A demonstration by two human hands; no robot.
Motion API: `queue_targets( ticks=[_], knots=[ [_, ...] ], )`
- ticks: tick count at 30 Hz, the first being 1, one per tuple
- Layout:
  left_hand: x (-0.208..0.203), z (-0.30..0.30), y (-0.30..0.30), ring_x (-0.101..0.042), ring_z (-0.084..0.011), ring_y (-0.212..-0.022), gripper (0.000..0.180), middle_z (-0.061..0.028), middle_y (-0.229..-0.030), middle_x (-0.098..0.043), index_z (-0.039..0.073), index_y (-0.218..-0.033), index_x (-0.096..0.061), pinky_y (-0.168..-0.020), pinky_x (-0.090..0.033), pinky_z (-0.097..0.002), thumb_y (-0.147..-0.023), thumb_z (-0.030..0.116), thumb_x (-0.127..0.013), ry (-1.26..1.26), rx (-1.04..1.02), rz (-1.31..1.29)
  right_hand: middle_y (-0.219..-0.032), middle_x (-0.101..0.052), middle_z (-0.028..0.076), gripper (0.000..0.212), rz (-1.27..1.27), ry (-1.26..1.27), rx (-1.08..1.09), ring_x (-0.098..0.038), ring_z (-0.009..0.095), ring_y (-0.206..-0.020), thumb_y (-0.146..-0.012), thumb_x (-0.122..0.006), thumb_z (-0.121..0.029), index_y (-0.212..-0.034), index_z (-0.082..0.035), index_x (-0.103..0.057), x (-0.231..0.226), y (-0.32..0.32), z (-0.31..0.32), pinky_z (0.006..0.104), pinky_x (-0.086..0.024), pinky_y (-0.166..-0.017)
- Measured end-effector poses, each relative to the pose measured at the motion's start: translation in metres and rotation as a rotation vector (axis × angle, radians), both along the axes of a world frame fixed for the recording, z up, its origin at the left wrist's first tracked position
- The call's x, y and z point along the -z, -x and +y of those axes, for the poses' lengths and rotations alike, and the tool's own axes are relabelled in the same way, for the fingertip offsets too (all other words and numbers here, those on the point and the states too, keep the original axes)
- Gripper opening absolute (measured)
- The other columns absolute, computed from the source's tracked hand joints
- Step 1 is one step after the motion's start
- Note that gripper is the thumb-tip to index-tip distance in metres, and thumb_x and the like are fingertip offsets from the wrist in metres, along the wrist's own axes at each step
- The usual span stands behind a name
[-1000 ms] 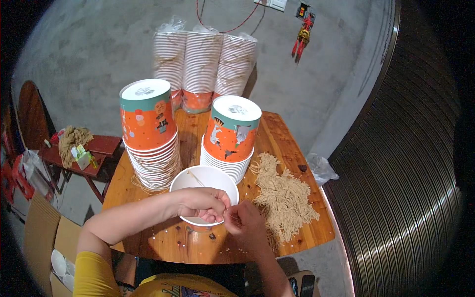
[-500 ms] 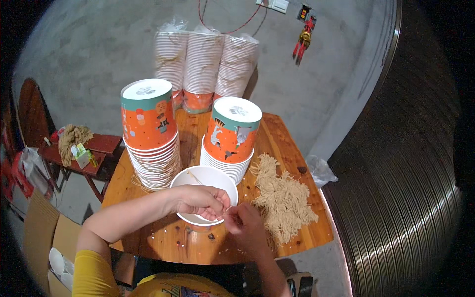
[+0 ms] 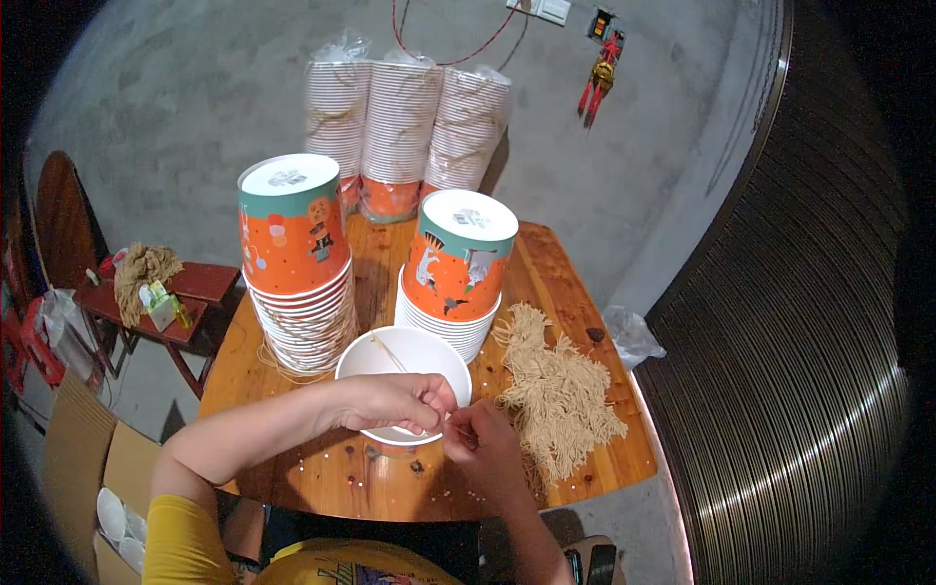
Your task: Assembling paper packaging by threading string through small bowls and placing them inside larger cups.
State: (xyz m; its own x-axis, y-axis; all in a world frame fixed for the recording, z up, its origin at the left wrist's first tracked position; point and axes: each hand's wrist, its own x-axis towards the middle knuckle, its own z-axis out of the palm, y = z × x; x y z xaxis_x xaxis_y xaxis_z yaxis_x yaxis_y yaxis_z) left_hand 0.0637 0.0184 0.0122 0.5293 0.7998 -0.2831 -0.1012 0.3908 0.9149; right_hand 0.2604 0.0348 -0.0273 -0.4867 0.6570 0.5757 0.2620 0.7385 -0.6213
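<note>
A white-lined paper bucket (image 3: 363,353) stands mouth up near the table's front. My left hand (image 3: 409,402) is over its right front rim, fingers closed in a pinch. My right hand (image 3: 482,447) meets it just outside the rim, thumb and finger pressed together. A thin tan cord (image 3: 387,351) lies across the bucket's mouth toward my left hand. Between my fingertips the cord is too fine to follow clearly. A tangled pile of tan cords (image 3: 561,400) lies to the right of my right hand.
Behind the bucket stand two upside-down stacks of orange and green buckets, a left stack (image 3: 295,244) with cords around its rims and a right stack (image 3: 458,253). Wrapped stacks (image 3: 400,117) stand at the back of the wooden table (image 3: 546,258). An open carton (image 3: 127,458) is at lower left.
My left hand has turned slightly, its fingers curling closer at the rim. My right hand has barely shifted. The bucket and stacks stay where they were.
</note>
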Motion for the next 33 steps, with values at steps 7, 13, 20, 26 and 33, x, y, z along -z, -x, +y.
queue_targets(
  ticks=[7,13,20,26,33],
  knots=[
    [0.006,0.000,-0.001,-0.051,-0.0083,-0.081,0.043,-0.0009,-0.090,-0.052,0.002,-0.111,-0.046,-0.072,-0.042,-0.0182,-0.070,-0.008,-0.056,-0.059,0.023,0.037,-0.071,-0.051,0.005,0.014,0.061,0.108,0.020,-0.050,0.013,-0.058,-0.075,-0.070,-0.004,-0.081,-0.004,-0.057,0.001,0.000,-0.004,0.0264,-0.040,-0.053],
    [0.008,-0.002,0.000,-0.050,-0.0085,-0.083,0.039,-0.0003,-0.090,-0.050,0.003,-0.110,-0.045,-0.074,-0.041,-0.0189,-0.074,-0.005,-0.057,-0.170,0.024,0.111,-0.071,-0.051,0.003,0.014,0.052,0.199,0.018,-0.049,0.011,-0.059,-0.075,-0.070,-0.005,-0.081,-0.004,-0.057,-0.001,-0.001,-0.004,0.0248,-0.040,-0.054],
    [0.009,-0.001,-0.008,-0.049,-0.0083,-0.083,0.034,-0.0007,-0.089,-0.051,0.003,-0.110,-0.045,-0.075,-0.041,-0.0205,-0.080,0.000,-0.060,-0.400,-0.056,0.251,-0.072,-0.052,0.004,0.012,0.048,0.141,0.044,-0.051,0.013,-0.060,-0.078,-0.068,-0.006,-0.082,-0.004,-0.058,-0.004,-0.001,-0.006,0.0262,-0.041,-0.055],
    [-0.006,-0.011,-0.015,-0.050,-0.0098,-0.082,0.027,-0.0025,-0.091,-0.048,0.004,-0.105,-0.048,-0.076,-0.043,-0.0242,-0.082,0.004,-0.063,-0.508,-0.104,0.408,-0.072,-0.051,0.005,0.011,0.076,0.116,0.072,-0.051,0.014,-0.060,-0.078,-0.068,-0.006,-0.083,-0.004,-0.058,-0.003,-0.004,-0.006,0.0273,-0.042,-0.054],
    [0.000,-0.015,-0.014,-0.050,-0.0151,-0.079,0.013,-0.0075,-0.093,-0.044,0.004,-0.091,-0.055,-0.075,-0.044,-0.0271,-0.083,0.009,-0.063,-0.718,-0.129,0.666,-0.070,-0.050,0.005,0.011,0.050,0.083,0.089,-0.050,0.014,-0.058,-0.078,-0.068,-0.008,-0.084,-0.004,-0.059,-0.002,-0.005,-0.007,0.0277,-0.041,-0.053]
  ],
)
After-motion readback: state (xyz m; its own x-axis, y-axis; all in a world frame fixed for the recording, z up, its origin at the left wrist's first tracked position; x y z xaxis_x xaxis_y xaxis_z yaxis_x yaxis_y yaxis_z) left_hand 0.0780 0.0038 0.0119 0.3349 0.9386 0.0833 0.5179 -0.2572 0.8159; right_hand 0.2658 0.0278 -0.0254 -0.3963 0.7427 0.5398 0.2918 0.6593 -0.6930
